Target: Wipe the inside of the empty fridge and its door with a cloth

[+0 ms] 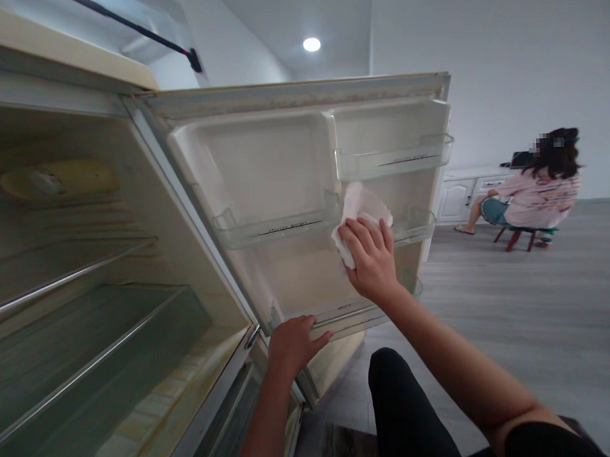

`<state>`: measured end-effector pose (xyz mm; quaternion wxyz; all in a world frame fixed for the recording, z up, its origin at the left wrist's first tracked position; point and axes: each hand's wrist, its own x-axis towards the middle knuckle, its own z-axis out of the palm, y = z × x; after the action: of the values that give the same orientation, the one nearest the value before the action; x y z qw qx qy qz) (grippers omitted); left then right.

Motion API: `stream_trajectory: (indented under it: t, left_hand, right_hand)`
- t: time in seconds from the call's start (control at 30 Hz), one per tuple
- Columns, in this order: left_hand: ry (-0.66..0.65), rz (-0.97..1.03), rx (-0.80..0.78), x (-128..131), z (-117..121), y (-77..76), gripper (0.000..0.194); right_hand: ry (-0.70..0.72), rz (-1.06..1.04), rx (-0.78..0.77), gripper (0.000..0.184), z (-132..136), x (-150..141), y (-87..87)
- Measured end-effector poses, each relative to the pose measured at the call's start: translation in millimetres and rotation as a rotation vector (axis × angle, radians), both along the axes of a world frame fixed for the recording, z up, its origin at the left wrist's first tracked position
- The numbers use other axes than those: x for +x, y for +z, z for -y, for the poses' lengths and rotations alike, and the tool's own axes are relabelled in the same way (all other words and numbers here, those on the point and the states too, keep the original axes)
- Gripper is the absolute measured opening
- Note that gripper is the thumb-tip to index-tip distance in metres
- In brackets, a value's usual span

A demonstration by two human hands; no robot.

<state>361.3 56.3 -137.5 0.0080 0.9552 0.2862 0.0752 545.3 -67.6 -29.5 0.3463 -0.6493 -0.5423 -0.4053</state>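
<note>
My right hand (370, 256) grips a white cloth (363, 203) against the inner side of the open refrigerator door (277, 149). The cloth lies over the raised divider between the door's two columns, beside the middle-right clear shelf (415, 226). Lower down, my left hand (296, 342) rests on the bottom clear door shelf (348, 320), its fingers over the rim and thumb apart. I cannot make out anything held in it. A clear shelf (279, 228) with dark lettering sits on the left column, and another shelf (395, 157) is at the upper right.
At left the refrigerator compartment (134, 194) stands open, with glass shelves (89, 349) and yellowish stains. A person (544, 187) sits on a stool (520, 234) by a white cabinet (457, 200) at the right. My knee (395, 385) is below the door, above the grey floor (513, 314).
</note>
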Motion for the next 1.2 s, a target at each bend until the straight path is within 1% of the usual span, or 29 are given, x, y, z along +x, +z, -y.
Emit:
stream_trajectory:
  t: [0.07, 0.2, 0.37, 0.5, 0.63, 0.73, 0.8, 0.87, 0.93, 1.07, 1.13, 1.17, 1.2]
  left_hand:
    - [-0.009, 0.009, -0.006, 0, 0, -0.5, 0.054]
    - [-0.015, 0.031, -0.007, 2, 1, -2.5, 0.055]
    - [-0.016, 0.042, -0.003, 3, -1, -4.9, 0.055]
    - [-0.013, 0.043, 0.003, 3, -1, -3.9, 0.055]
    - [-0.011, 0.031, -0.004, 3, 0, -2.5, 0.055]
    - [0.005, 0.023, -0.006, 4, 1, -1.1, 0.054]
    - [0.011, 0.008, -0.009, 4, 2, 0.3, 0.053]
    - [0.012, -0.003, -0.013, 4, 3, 1.5, 0.053]
    - [0.008, -0.002, -0.013, 4, 2, 1.8, 0.054]
    - [-0.004, 0.018, -0.007, 3, 0, 0.2, 0.053]
    - [-0.003, 0.021, -0.007, 3, -1, -0.7, 0.052]
    - [-0.005, 0.021, -0.007, 3, -1, -1.0, 0.052]
    - [-0.008, 0.020, -0.007, 3, -1, -1.2, 0.052]
  right_hand:
    - [-0.027, 0.013, 0.009, 0.059, 1, 2, -11.7]
    - [-0.063, 0.030, 0.049, 0.066, 3, 14, -26.6]
    - [-0.066, 0.061, 0.090, 0.073, 2, 24, -34.0]
    - [-0.047, 0.078, 0.139, 0.072, -1, 27, -37.8]
    - [-0.057, 0.089, 0.162, 0.069, -3, 29, -42.8]
    - [-0.008, 0.092, 0.190, 0.067, -2, 34, -44.2]
    - [-0.008, 0.038, 0.215, 0.065, 1, 41, -45.2]
    - [-0.037, -0.034, 0.243, 0.063, 4, 49, -49.6]
    - [-0.043, -0.048, 0.276, 0.057, 8, 57, -59.1]
    - [0.000, 0.052, 0.334, 0.037, 16, 64, -81.5]
    - [-0.022, 0.098, 0.298, 0.025, 20, 59, -84.0]
    - [-0.037, 0.113, 0.273, 0.022, 22, 56, -81.9]
    - [-0.043, 0.126, 0.253, 0.024, 24, 51, -77.8]
